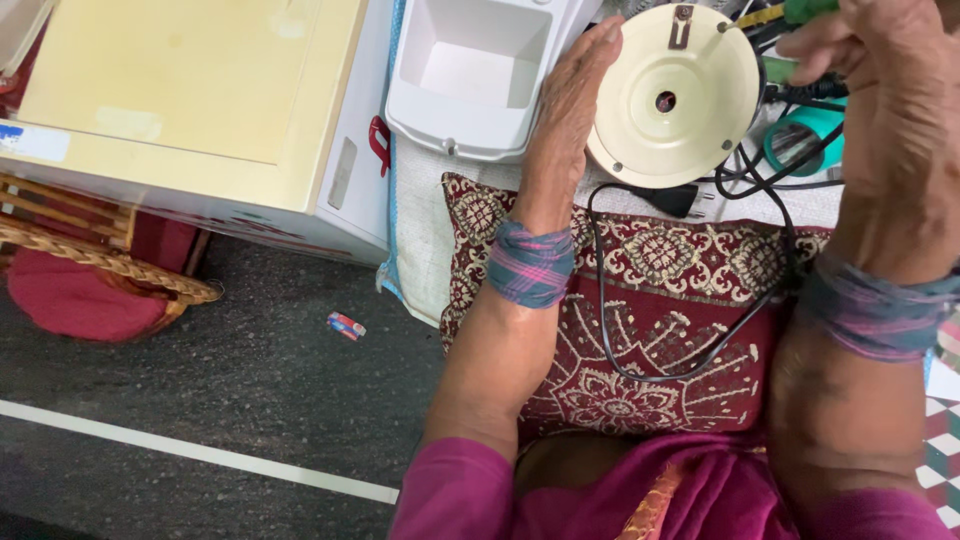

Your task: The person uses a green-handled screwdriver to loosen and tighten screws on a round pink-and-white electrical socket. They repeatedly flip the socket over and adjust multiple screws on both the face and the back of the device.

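Note:
A round cream plastic base (672, 97) of an appliance stands tilted on its edge, its underside facing me, with a centre hole and small screws. My left hand (568, 105) steadies its left rim, fingers flat against it. My right hand (895, 110) is at its right side, closed around a green-handled tool (805, 12) near the top edge. A black cord (655, 300) runs from the base across the red patterned cushion (640, 330) on my lap.
A white plastic housing (470, 75) lies to the left of the base on a pale cloth (420, 230). A cream cabinet (190, 90) and a wicker piece (100, 260) stand at left. Tangled black wires and a teal tape roll (808, 135) sit behind my right hand.

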